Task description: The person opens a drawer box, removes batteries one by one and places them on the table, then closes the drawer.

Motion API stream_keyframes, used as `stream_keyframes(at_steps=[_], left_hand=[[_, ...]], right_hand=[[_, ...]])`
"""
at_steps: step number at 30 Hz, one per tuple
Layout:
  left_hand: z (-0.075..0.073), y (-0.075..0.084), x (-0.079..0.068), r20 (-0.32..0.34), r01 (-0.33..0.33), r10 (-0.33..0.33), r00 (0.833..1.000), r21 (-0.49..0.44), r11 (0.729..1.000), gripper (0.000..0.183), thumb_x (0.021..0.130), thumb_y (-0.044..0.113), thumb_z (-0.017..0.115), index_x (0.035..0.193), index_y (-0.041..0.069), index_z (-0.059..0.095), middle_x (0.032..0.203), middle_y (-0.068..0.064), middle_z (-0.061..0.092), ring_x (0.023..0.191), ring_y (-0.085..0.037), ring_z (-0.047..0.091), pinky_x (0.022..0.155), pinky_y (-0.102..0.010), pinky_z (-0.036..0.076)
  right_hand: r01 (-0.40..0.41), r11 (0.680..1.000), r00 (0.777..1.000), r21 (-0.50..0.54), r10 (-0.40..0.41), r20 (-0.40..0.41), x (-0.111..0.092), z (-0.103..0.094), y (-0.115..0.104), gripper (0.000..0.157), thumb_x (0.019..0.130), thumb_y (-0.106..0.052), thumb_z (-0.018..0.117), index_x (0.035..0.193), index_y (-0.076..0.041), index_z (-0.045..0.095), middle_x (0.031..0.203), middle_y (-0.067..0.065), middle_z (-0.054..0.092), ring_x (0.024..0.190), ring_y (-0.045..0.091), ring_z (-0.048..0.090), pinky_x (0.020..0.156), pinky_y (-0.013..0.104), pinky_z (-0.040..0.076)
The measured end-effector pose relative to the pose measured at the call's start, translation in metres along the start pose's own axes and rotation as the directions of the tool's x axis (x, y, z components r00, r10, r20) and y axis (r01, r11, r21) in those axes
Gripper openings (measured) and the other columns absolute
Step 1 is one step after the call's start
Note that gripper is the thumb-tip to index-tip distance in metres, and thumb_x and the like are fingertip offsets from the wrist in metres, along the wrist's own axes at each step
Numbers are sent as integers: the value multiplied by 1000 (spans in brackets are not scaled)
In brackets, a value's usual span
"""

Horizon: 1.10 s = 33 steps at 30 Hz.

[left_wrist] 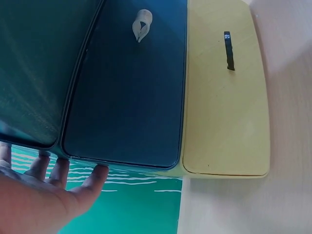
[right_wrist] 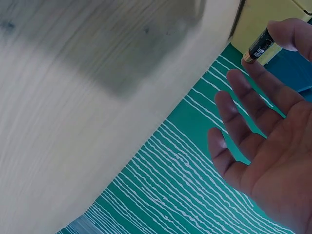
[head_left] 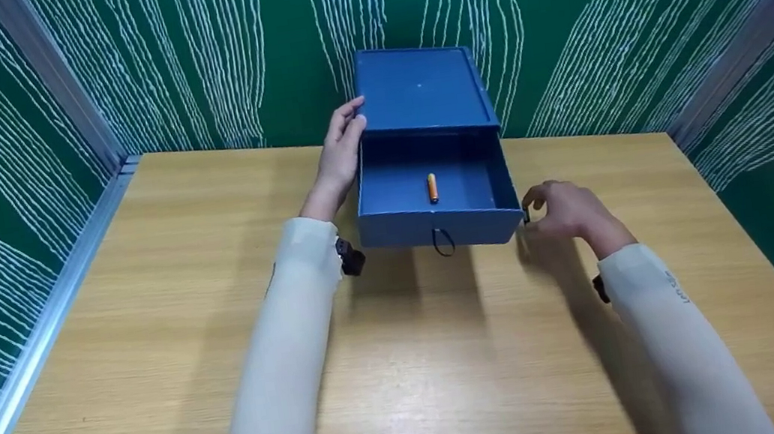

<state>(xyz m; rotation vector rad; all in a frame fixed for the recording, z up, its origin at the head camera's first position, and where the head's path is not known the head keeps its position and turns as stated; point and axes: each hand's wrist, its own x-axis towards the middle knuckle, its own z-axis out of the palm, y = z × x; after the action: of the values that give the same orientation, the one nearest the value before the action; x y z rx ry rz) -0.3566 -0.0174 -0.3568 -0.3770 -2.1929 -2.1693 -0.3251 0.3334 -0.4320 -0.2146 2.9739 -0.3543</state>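
A blue drawer unit (head_left: 424,91) stands at the back of the table, its top drawer (head_left: 400,229) pulled out. Inside that drawer lies one orange battery (head_left: 433,188) with a dark end. My left hand (head_left: 338,152) rests against the unit's left side; the left wrist view shows its fingers (left_wrist: 61,171) extended along the edge. To the right of the drawer front, my right hand (head_left: 569,209) pinches a dark battery (right_wrist: 259,46) with a copper-coloured end between thumb and index finger. The other fingers of that hand (right_wrist: 273,131) are spread.
A black loop (head_left: 443,241) hangs from the drawer front. Lower in the unit are a dark blue drawer (left_wrist: 126,97) with a pale loop and a yellow drawer (left_wrist: 224,112) with a black loop. Green walls (head_left: 291,49) with white lines border the wooden table (head_left: 412,395).
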Motion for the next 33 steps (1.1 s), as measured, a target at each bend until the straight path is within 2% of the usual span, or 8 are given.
stream_keyframes(at_steps=[4,18,23,33], left_hand=[[1,7,-5,-2,0,0,1000,10,1000,38,95,29,33,132,23,34,139,2,29,124,-11,31,103,-34,23],[2,5,-4,-10,-30,30,1000,2,1000,38,95,28,32,132,21,34,139,1,28,124,-11,31,103,-33,24],[3,4,-3,-11,-44,44,999,-8,999,38,95,24,32,132,17,34,139,0,30,124,-11,32,103,-30,25],[2,5,-3,-9,-26,26,1000,6,1000,38,96,27,32,132,20,34,140,1,28,124,-11,31,104,-31,23]], right_hand=[[-1,1000,1000,-9,1,5,-1,1,1,46,67,-32,70,108,-13,58,105,13,56,87,28,51,71,46,44],[-47,999,997,26,46,66,2,7,9,43,69,-26,67,109,-13,57,105,12,55,87,28,49,72,44,43],[-47,999,996,26,45,75,3,10,12,44,68,-27,68,108,-13,57,103,12,56,85,27,50,67,39,42],[-82,996,990,47,76,116,7,16,16,48,63,-28,73,106,-15,57,99,9,56,85,27,50,70,40,43]])
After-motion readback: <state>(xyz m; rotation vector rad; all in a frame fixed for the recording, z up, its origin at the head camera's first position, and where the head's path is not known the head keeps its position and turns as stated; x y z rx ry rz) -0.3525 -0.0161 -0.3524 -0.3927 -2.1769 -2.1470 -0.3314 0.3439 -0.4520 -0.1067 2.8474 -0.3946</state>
